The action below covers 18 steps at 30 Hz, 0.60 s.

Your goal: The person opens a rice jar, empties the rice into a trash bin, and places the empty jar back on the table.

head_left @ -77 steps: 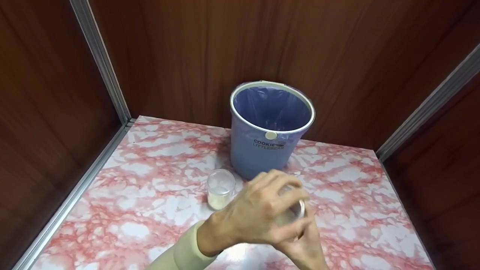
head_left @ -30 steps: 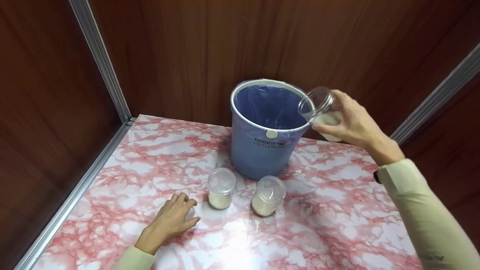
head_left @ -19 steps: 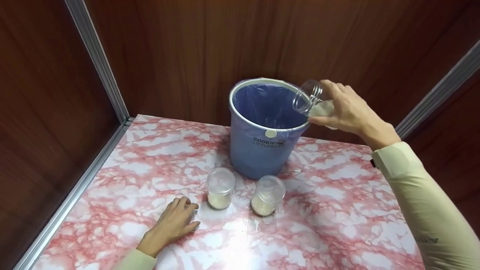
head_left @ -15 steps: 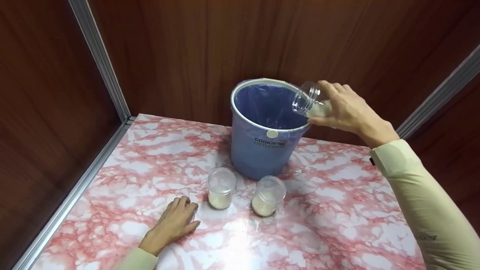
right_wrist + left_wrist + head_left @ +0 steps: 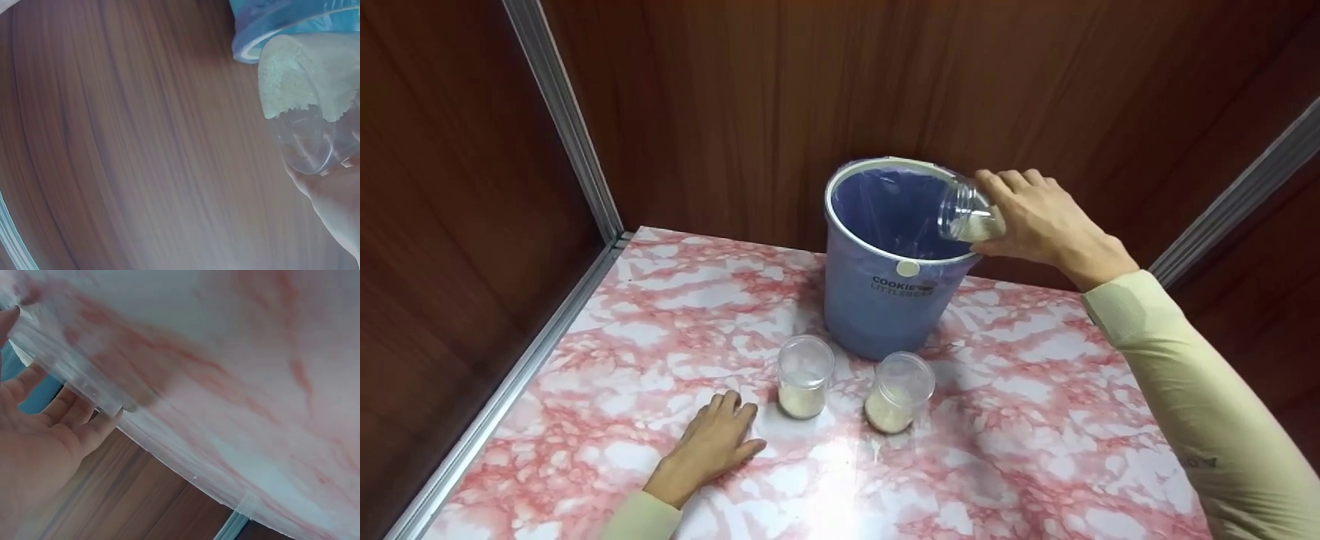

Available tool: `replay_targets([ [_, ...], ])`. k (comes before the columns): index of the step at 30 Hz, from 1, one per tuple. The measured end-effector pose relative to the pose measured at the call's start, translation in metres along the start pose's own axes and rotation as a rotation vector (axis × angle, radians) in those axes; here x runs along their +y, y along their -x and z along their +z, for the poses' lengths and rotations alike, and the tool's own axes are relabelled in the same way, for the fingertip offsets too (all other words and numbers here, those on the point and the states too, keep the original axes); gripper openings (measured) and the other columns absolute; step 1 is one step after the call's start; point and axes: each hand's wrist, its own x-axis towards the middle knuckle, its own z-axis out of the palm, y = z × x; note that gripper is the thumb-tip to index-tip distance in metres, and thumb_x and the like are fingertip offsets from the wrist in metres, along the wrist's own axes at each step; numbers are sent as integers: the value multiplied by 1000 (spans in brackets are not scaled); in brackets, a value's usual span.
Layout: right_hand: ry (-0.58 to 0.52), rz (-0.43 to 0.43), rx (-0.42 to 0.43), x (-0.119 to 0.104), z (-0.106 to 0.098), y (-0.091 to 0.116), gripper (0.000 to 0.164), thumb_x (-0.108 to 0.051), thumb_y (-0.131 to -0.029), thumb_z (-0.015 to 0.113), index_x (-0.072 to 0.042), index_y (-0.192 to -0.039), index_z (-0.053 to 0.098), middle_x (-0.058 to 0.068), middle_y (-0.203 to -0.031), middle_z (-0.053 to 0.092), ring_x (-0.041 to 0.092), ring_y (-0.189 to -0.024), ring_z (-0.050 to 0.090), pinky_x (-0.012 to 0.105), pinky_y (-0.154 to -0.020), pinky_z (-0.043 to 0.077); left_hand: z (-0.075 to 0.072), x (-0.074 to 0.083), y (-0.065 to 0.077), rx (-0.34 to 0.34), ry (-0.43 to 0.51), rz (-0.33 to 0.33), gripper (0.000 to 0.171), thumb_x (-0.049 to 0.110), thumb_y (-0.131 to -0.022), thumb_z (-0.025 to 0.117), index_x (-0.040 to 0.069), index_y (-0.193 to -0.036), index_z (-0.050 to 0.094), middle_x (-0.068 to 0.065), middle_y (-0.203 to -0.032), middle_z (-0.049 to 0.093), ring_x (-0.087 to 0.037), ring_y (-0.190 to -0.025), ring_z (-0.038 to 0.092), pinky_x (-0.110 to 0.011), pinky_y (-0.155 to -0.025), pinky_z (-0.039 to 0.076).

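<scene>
My right hand (image 5: pixel 1027 217) grips a clear screw-neck jar (image 5: pixel 971 217), tipped nearly on its side with its mouth over the bin (image 5: pixel 877 315). White grains (image 5: pixel 287 79) lie along the jar's lower side in the right wrist view. My left hand (image 5: pixel 709 442) rests on the table, fingers spread and slightly bent. At its fingertips in the left wrist view is a clear plastic-looking edge (image 5: pixel 84 377); I cannot tell what it belongs to. Right of this hand stand two lidded jars, the left jar (image 5: pixel 804 379) and the right jar (image 5: pixel 896 394), both partly filled with pale grains.
The blue bin has a pale rim and a thin bag liner (image 5: pixel 885 195). It stands at the back of the red-and-white marbled table (image 5: pixel 660 337). Brown wood-grain panels (image 5: pixel 720 112) and metal frame bars (image 5: pixel 562 112) enclose the table.
Both hands were together around a jar. They then parted; my right hand carried the open jar to the bin, and tipped it further over the mouth. My left hand settled on the table.
</scene>
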Motion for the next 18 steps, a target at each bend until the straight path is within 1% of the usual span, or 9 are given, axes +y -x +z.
replay_targets([
  [4,42,-35,10,-1,3,-2,97,-47,-60,82,-10,-137,37,21,-121,51,43,-103,47,58,-87,38,-1,1,-3,-21,-20,-10,50,50,-77,68,10,-107,59,-11,-100,47,-27,-88,46,-43,-69,43],
  [9,90,-77,19,-2,5,-3,96,-45,-60,82,-8,-136,38,22,-119,51,43,-102,47,58,-87,38,-1,4,-5,-56,-48,-25,49,50,-78,67,10,-105,57,-11,-99,46,-29,-89,46,-44,-68,43],
  [13,118,-103,23,-2,8,-3,93,-44,-59,82,-9,-134,39,21,-116,52,43,-101,48,57,-86,39,-2,7,-7,-75,-73,-29,50,48,-78,67,9,-109,57,-13,-99,46,-31,-91,46,-45,-68,45],
  [18,139,-145,61,-1,10,-6,91,-43,-56,84,-10,-130,41,20,-110,55,41,-97,50,56,-82,40,-3,8,-7,-90,-73,-42,53,47,-79,68,8,-114,57,-13,-102,47,-31,-92,46,-45,-70,45],
])
